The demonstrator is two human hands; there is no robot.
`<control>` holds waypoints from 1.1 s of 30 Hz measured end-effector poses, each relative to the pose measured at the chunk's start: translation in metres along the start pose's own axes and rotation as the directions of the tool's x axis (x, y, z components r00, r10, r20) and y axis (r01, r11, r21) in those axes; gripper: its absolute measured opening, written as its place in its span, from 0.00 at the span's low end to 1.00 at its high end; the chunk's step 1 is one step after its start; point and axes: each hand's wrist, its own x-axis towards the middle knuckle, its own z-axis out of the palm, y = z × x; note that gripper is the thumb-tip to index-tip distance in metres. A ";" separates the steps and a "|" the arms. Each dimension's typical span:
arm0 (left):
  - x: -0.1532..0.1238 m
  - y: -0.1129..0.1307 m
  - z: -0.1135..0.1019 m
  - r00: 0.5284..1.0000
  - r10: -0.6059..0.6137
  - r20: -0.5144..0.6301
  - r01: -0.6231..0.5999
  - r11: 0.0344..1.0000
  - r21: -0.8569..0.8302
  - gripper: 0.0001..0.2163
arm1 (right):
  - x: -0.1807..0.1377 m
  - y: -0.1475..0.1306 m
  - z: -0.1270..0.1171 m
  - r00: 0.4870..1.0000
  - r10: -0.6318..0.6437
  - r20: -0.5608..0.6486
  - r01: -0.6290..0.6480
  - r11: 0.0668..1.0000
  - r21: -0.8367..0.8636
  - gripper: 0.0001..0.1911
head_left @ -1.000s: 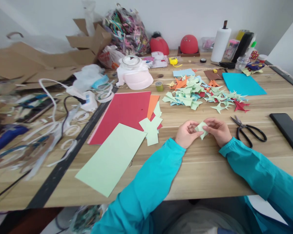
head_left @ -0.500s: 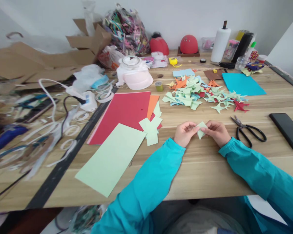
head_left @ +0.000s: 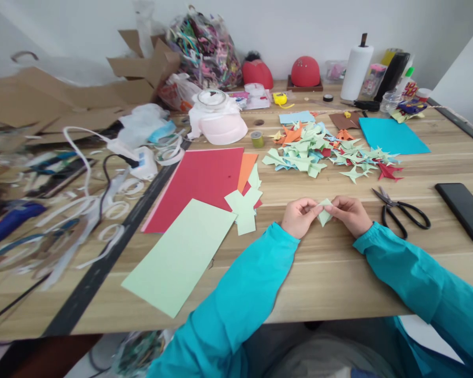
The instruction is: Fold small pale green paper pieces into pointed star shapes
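A small pale green piece of folded paper (head_left: 324, 216), diamond-shaped, is pinched between both hands above the wooden table. My left hand (head_left: 299, 216) grips its left side with thumb and fingers, and my right hand (head_left: 351, 214) grips its right side the same way. The thumbs nearly meet over the paper and cover part of it. Beyond the hands lies a heap of folded paper shapes (head_left: 305, 144), mostly pale green with some orange, red and blue. To the left are small cut green papers (head_left: 245, 210) and a large green sheet (head_left: 179, 257).
Black-handled scissors (head_left: 405, 207) lie right of my right hand, with a black phone (head_left: 463, 210) farther right. A red sheet (head_left: 201, 184) and a blue sheet (head_left: 394, 135) rest on the table. Cords and a power strip (head_left: 144, 163) clutter the left side.
Both hands keep their pinch on the folded paper and stay almost in place. The paper has tilted very slightly; nothing else has visibly moved.
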 end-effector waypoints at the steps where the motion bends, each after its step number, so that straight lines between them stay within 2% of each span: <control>1: 0.000 0.001 0.000 1.000 0.002 0.004 -0.002 1.000 0.005 0.12 | 0.000 0.000 0.000 1.000 -0.010 0.006 0.010 1.000 -0.014 0.16; 5: 0.000 0.001 -0.001 1.000 -0.006 0.027 0.006 1.000 0.003 0.12 | -0.001 -0.001 0.000 1.000 -0.026 0.007 0.026 1.000 -0.014 0.16; 10: 0.001 -0.004 0.002 0.998 -0.062 -0.001 0.062 0.995 -0.078 0.12 | -0.002 -0.001 0.002 0.999 -0.016 -0.032 0.017 0.999 0.038 0.17; 16: 0.000 -0.005 0.005 0.991 -0.102 0.083 0.116 0.976 -0.185 0.23 | -0.001 0.000 0.002 0.997 -0.031 -0.074 0.036 0.997 0.065 0.17; 18: -0.002 -0.004 0.006 0.992 -0.094 0.090 0.109 0.978 -0.180 0.24 | 0.000 0.001 0.002 0.997 -0.037 -0.067 0.041 0.997 0.064 0.17; 24: -0.005 -0.005 0.008 0.986 -0.084 0.146 0.104 0.986 -0.133 0.24 | 0.000 0.002 0.002 0.997 -0.046 0.064 0.047 0.999 -0.010 0.15; 29: -0.004 -0.007 0.007 0.985 -0.060 0.164 0.074 0.993 -0.086 0.24 | -0.001 0.004 0.001 0.997 -0.073 -0.006 0.072 0.992 -0.101 0.17; 33: -0.005 -0.007 0.006 0.982 -0.067 0.179 0.087 0.991 -0.105 0.23 | -0.001 0.004 0.001 0.998 -0.050 -0.036 0.047 0.995 -0.087 0.17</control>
